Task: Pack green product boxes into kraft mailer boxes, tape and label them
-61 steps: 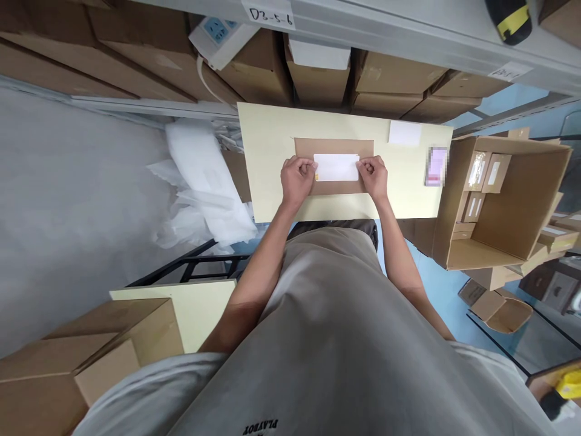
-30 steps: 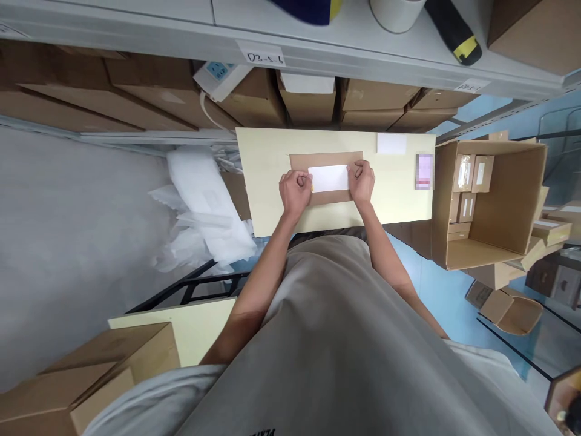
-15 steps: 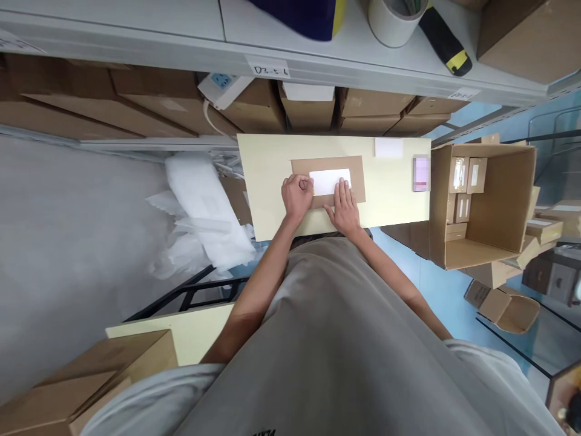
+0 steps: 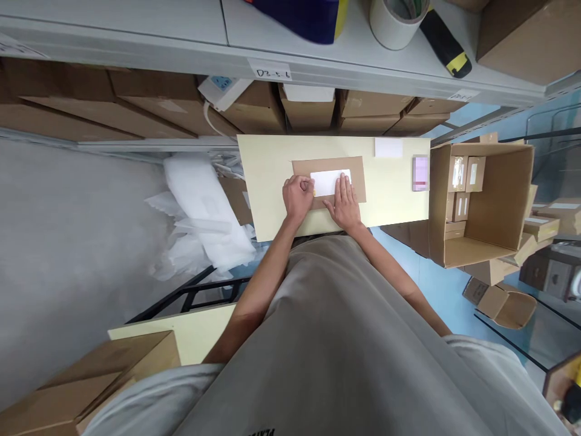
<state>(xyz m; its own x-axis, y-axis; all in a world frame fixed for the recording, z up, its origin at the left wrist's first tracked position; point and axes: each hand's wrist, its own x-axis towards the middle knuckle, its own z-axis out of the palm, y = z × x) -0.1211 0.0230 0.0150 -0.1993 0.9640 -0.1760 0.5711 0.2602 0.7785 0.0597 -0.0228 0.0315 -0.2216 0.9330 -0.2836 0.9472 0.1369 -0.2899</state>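
A brown cardboard piece lies flat on the pale yellow tabletop, with a white label on top of it. My left hand is closed in a pinch at the label's left end; what its fingertips hold is hidden. A tiny yellow-orange spot shows just below those fingertips. Flat on the label's right part, my right hand has its fingers stretched out and its thumb apart, holding nothing.
A white slip and a pinkish-purple rectangular item lie on the right of the tabletop. Beyond its right edge stands an open carton with small boxes. White wrapping hangs at left; a shelf crosses above.
Both hands stay in nearly the same places over the label. The view has shifted very slightly.
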